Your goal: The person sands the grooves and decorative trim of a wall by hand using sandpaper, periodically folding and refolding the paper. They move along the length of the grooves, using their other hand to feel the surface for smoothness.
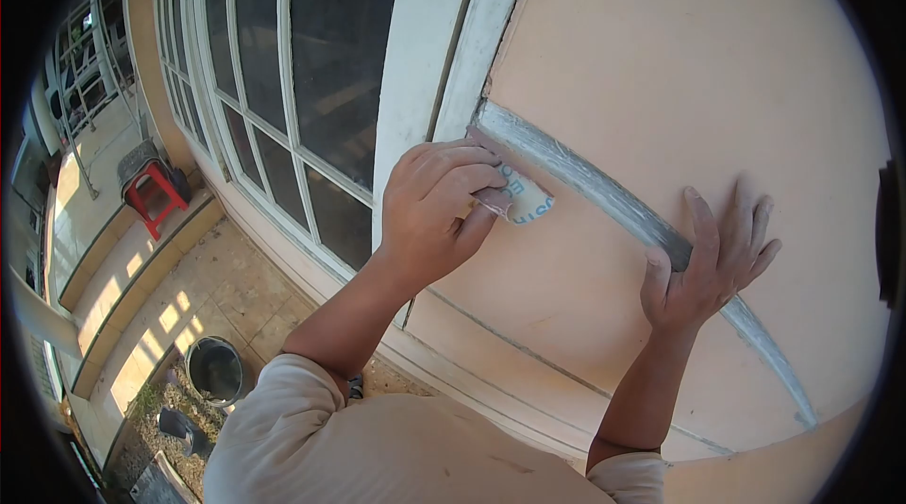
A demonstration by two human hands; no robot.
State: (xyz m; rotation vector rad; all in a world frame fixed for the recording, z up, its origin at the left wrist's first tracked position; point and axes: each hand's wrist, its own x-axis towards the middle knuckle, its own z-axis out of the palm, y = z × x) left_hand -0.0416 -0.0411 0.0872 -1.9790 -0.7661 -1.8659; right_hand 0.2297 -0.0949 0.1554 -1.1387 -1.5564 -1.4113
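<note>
My left hand (436, 207) is closed on a folded piece of sandpaper (528, 199), whose pale printed backing curls out past the fingers. It is at the upper left end of a grey, scuffed ledge strip (585, 179) that slants down across the peach wall (755, 79). Farther down the same strip, my right hand (703, 268) rests with its fingers spread, its palm over the strip and fingertips toward the wall. That hand holds nothing. The hand covers part of the strip.
A white-framed window (288, 79) stands to the left of the strip. Below on the left are a dark bucket (215, 370), a red stool (159, 197) and tiled steps (104, 315). A dark container (181, 428) sits on the soil.
</note>
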